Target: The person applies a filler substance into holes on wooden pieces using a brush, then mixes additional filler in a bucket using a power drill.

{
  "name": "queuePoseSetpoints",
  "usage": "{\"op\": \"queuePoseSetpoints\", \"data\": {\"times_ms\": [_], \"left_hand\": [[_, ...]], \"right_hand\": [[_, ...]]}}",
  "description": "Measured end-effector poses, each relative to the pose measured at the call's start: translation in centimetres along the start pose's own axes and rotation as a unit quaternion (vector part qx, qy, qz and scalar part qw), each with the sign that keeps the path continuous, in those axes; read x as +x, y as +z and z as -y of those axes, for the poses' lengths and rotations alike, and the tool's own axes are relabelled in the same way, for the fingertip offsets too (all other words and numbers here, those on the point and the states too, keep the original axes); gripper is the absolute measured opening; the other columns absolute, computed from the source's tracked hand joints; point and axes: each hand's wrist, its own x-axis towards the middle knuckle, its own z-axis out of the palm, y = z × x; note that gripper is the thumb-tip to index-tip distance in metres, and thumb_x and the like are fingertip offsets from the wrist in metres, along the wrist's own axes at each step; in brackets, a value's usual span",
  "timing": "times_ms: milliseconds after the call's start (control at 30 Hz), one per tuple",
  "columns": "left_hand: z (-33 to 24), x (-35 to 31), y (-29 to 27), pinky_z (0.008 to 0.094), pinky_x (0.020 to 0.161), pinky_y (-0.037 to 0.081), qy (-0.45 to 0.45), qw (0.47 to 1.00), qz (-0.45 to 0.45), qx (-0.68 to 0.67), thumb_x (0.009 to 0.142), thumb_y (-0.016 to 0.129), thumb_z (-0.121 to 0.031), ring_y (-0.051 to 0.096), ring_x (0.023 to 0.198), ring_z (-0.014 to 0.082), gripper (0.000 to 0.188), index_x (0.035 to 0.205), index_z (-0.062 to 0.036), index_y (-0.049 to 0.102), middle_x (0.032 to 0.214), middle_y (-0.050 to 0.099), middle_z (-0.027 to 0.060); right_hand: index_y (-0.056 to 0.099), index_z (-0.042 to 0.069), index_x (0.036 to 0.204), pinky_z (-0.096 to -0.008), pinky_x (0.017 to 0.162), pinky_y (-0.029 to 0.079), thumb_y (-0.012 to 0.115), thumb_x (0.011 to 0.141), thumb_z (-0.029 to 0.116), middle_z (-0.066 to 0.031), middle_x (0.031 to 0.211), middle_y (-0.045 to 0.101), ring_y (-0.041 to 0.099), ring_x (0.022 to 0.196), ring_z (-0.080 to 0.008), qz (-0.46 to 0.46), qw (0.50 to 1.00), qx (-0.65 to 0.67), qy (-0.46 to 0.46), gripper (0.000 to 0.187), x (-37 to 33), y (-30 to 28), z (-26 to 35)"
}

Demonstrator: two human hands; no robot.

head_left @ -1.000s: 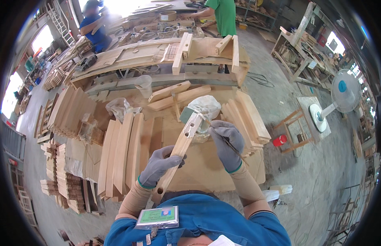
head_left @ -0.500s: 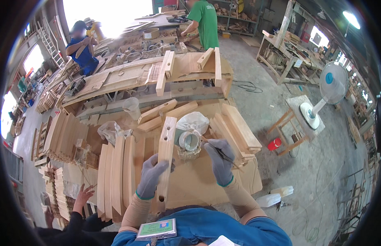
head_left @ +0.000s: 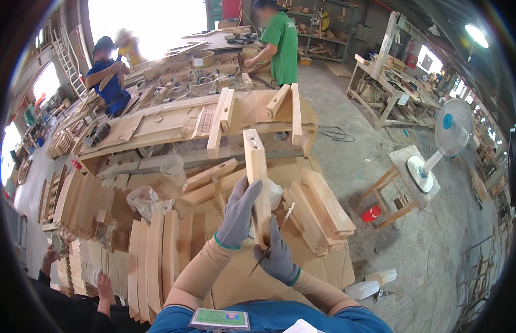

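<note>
My gloved left hand (head_left: 239,215) is closed around the middle of a pale wooden bar (head_left: 257,166), raised and tilted with its far end up. Holes show in the bar's far end. At its near end, my gloved right hand (head_left: 281,260) pinches a thin stick (head_left: 286,216) with a whitish tip, its fingers against or close beside the bar. Whether they also grip the bar, I cannot tell. Behind the bar, a white plastic bag (head_left: 275,195) is partly hidden. Under my hands lies a cardboard-covered table (head_left: 235,286).
Curved wooden pieces (head_left: 152,261) stand in a row at left, and bars (head_left: 319,208) are stacked at right. Across the table is a long bench (head_left: 174,111). A fan (head_left: 452,130) stands at right. Two people work beyond; another person's hand (head_left: 104,287) is at lower left.
The bar has risen and shifted right, its far end tilting up. My right hand has moved left and down to the bar's near end, bringing the stick along.
</note>
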Motion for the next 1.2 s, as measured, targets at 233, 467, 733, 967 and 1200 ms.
{"op": "queuePoseSetpoints", "data": {"times_ms": [233,467,733,967,1200], "left_hand": [[1.3,1.3,-5.9,0.0353,0.096,0.042,0.02,0.994,-0.107,-0.028,0.095,0.049,-0.015,0.046,0.117,0.0187,0.051,0.141,-0.0023,0.031,0.132,0.043,0.0065],[2.7,-0.4,-12.9,0.0379,0.09,0.046,0.003,0.978,-0.206,-0.016,0.093,0.05,-0.013,0.052,0.109,0.0206,0.048,0.138,-0.0027,0.035,0.127,0.046,0.0085],[3.6,-0.5,-16.8,0.0382,0.088,0.048,-0.015,0.965,-0.26,-0.021,0.093,0.05,-0.013,0.054,0.103,0.0213,0.045,0.135,-0.0032,0.038,0.123,0.049,0.0072],[4.1,0.8,-17.1,0.0391,0.089,0.047,-0.018,0.968,-0.248,-0.011,0.093,0.051,-0.013,0.055,0.103,0.0207,0.042,0.132,-0.003,0.041,0.122,0.05,0.0066],[4.5,-0.5,-16.6,0.037,0.091,0.045,-0.036,0.961,-0.272,-0.012,0.091,0.053,-0.013,0.054,0.105,0.0199,0.045,0.133,-0.0012,0.041,0.12,0.052,0.0074]], "right_hand": [[0.024,-0.007,0.14,-0.0389,0.087,0.049,0.064,0.079,0.013,-0.0282,0.131,0.045,0.056,0.111,-0.036,-0.054,0.982,0.101,0.151,0.075,11.7,-2.3,-6.1],[0.035,-0.009,0.132,-0.038,0.082,0.048,0.072,0.069,0.007,-0.0274,0.109,0.058,0.06,0.1,-0.0353,-0.125,0.983,0.041,0.128,0.074,26.4,-2.8,-17.6],[0.038,-0.008,0.128,-0.0444,0.076,0.048,0.071,0.066,0.011,-0.0259,0.091,0.063,0.062,0.089,-0.0388,-0.144,0.974,-0.117,0.131,0.073,37.3,-0.2,-25.3],[0.035,0.007,0.13,-0.0477,0.073,0.05,0.059,0.081,0.016,-0.0235,0.099,0.06,0.061,0.087,-0.0404,-0.199,0.933,-0.285,0.092,0.056,40.1,0.6,-26.9],[0.06,0.006,0.113,-0.0396,0.077,0.052,0.063,0.085,0.02,-0.018,0.102,0.063,0.062,0.09,-0.0331,-0.194,0.964,-0.169,-0.063,0.031,35.1,0.7,-22.8]]}}
